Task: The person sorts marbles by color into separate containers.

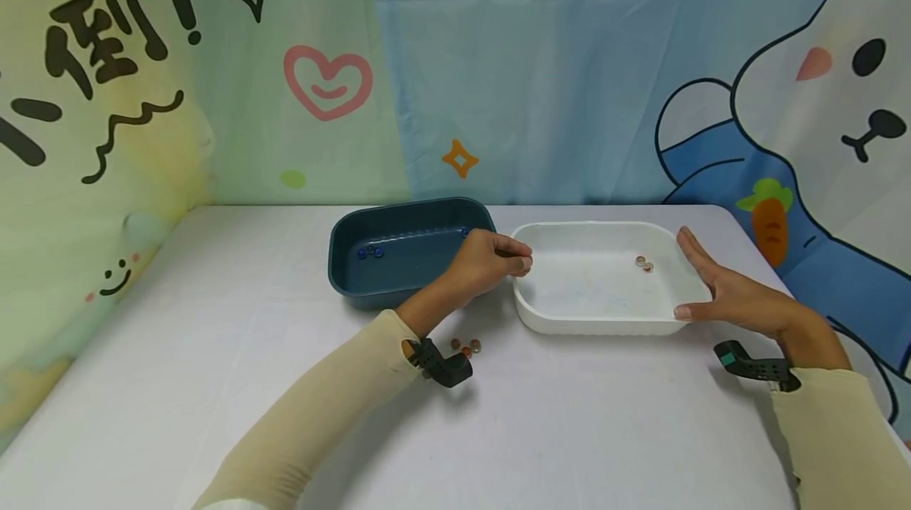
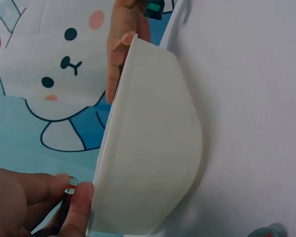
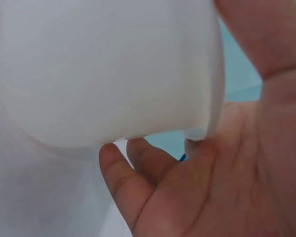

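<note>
My left hand (image 1: 491, 261) pinches a clear glass marble (image 2: 71, 185) with an orange-red streak between thumb and fingertip, at the left rim of the white plastic tub (image 1: 598, 326). Two similar marbles (image 1: 644, 263) lie inside that tub, toward its right side. My right hand (image 1: 743, 300) holds the tub's right end, thumb on the front corner and fingers along the far side; the right wrist view shows fingertips (image 3: 111, 153) against its wall.
Left of the tub stands a dark blue tub (image 1: 377, 298) with several blue marbles (image 1: 370, 251) in it. Several orange and clear marbles (image 1: 466, 350) lie on the white tablecloth (image 1: 569, 423), beside my left wrist. A printed cloth (image 1: 541, 83) hangs behind the table.
</note>
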### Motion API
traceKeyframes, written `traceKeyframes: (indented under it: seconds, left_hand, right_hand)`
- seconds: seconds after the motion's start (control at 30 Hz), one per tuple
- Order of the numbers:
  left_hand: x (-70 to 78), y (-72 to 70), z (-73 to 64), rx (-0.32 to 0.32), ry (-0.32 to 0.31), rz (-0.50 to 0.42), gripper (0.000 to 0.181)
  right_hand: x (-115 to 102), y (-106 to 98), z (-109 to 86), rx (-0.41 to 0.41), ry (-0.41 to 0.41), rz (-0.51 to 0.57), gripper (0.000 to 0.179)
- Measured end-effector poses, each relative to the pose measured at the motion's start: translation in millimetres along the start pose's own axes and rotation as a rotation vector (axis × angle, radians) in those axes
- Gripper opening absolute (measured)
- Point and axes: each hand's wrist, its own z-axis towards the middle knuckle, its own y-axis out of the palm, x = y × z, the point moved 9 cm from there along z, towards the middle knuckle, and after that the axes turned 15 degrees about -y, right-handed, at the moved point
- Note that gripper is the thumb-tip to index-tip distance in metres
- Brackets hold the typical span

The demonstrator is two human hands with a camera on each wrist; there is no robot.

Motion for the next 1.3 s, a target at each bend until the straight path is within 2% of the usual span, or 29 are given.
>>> traceKeyframes:
  seconds: [0.47,0.63,0.93,1.17,1.3]
  left_hand:
    - [4.0,0.2,1.4,0.023,0.005,-0.007,0.018]
    - [9.8,0.6,8.6,0.072,0.031,0.016,0.016]
    - [15.0,2.6,21.9,0.115,0.039,0.033,0.013]
    - [14.9,0.8,20.1,0.085,0.049,0.013,0.019]
    - [11.3,1.2,18.3,0.058,0.031,-0.011,0.020]
  right_hand:
    - [-2.3,-0.9,0.7,-0.023,-0.004,-0.013,0.110]
    - [-4.9,0.2,2.0,-0.028,-0.016,-0.005,0.110]
    - [-2.5,2.0,0.9,-0.021,-0.005,0.034,0.111]
    - [-2.8,1.0,3.7,-0.025,-0.021,0.028,0.111]
    - [0.8,0.7,1.6,-0.031,-0.011,0.024,0.112]
